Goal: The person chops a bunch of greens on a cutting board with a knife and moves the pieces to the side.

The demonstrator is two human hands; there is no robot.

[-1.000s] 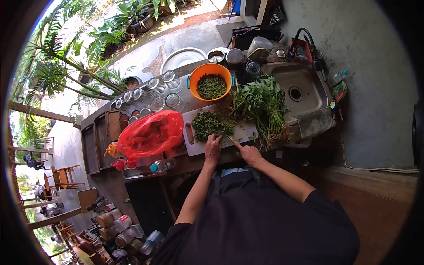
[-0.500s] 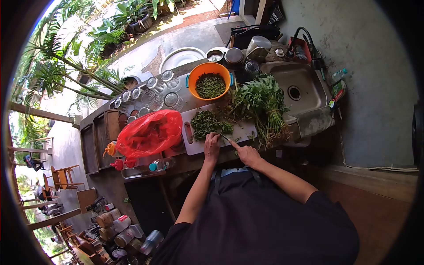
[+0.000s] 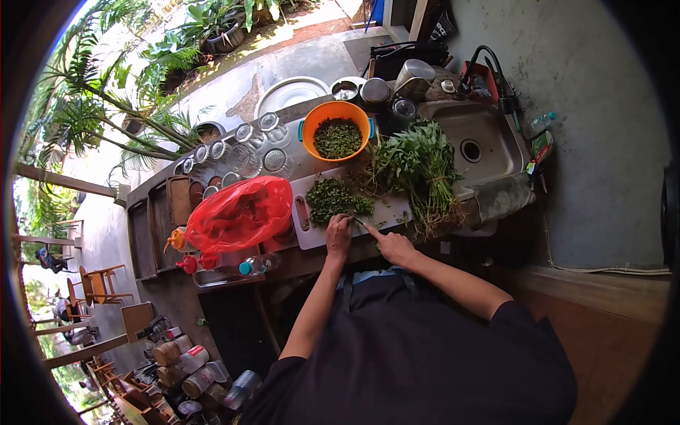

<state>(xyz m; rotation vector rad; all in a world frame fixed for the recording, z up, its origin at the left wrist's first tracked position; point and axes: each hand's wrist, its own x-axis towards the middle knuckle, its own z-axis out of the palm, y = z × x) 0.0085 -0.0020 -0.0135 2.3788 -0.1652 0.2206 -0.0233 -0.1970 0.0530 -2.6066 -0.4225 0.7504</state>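
Chopped greens (image 3: 327, 200) lie in a pile on a white cutting board (image 3: 312, 241). At the board's near edge my left hand (image 3: 339, 234) is closed, fingertips pressed by the pile; what they pinch is too small to name. My right hand (image 3: 394, 246) is wrapped round a knife (image 3: 360, 222), its blade pointing toward my left fingertips. A large bunch of leafy greens with roots (image 3: 425, 163) lies across the board's right side. Beyond the board stands an orange colander (image 3: 326, 109) holding chopped leaves.
Left of the board lies a red plastic bag (image 3: 241, 212), with glass jars (image 3: 278, 162) behind it and a bottle with a teal cap (image 3: 256, 265) in front. A sink (image 3: 496, 134) is at the right. Metal containers (image 3: 375, 91) stand at the back.
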